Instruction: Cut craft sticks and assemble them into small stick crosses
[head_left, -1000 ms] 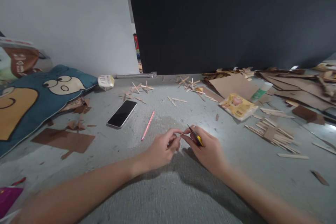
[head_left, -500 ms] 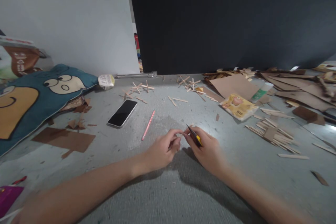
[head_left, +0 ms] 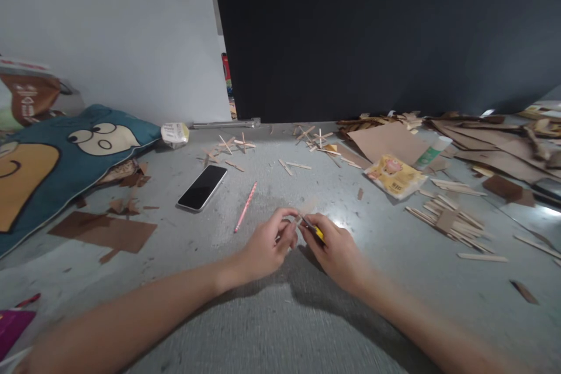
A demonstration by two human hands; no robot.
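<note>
Near the middle of the grey table, my right hand (head_left: 335, 248) is closed around a yellow and black craft knife (head_left: 316, 232), its dark tip pointing up and left. My left hand (head_left: 274, 242) pinches a small pale piece of wooden stick (head_left: 298, 220) between thumb and fingers, and the knife's tip meets or nearly meets it. Fingers hide most of that piece. Just left of my hands lies a pink patterned pencil (head_left: 245, 207). Beyond it, a phone (head_left: 202, 188) rests with its dark screen up.
Loose and crossed wooden sticks (head_left: 294, 166) lie toward the back. On the right are a bundle of sticks (head_left: 447, 219), a yellow packet (head_left: 394, 176), a glue stick (head_left: 433, 152) and cardboard sheets (head_left: 385, 143). Brown cardboard (head_left: 105, 231) and a blue cushion (head_left: 87, 158) occupy the left.
My right hand has shifted left toward my left hand, and the knife has tilted lower, its tip now at the pinched wooden piece. The whole view has moved slightly.
</note>
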